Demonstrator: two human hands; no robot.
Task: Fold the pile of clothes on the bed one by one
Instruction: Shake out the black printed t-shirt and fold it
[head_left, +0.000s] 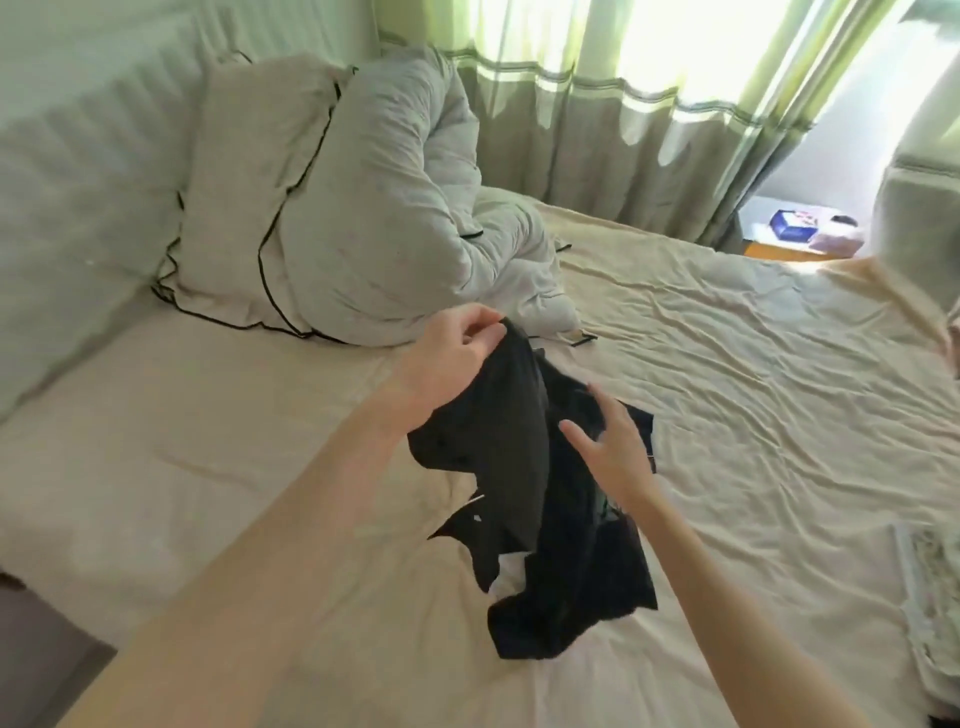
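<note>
Clothes (566, 571) are lying in a dark heap mid-bed (260, 415), one garment (498, 426) lifting off it. Risk: that single pinch is holding one edge only, so the cloth is likely twisting or dragging other pieces along. Right hand (613, 447) is hovering above the heap, fingers spread, gripping nothing. Farther off, left hand (452, 358) is pinching the garment's top edge; the rest is hanging below its fingers.

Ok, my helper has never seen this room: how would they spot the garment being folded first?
Start at the bed with its beige sheet. Near its middle lies a dark heap of clothes. The garment is the black piece the left hand pinches by its top edge, lifted off the heap; the right hand hovers open beside it.
</note>
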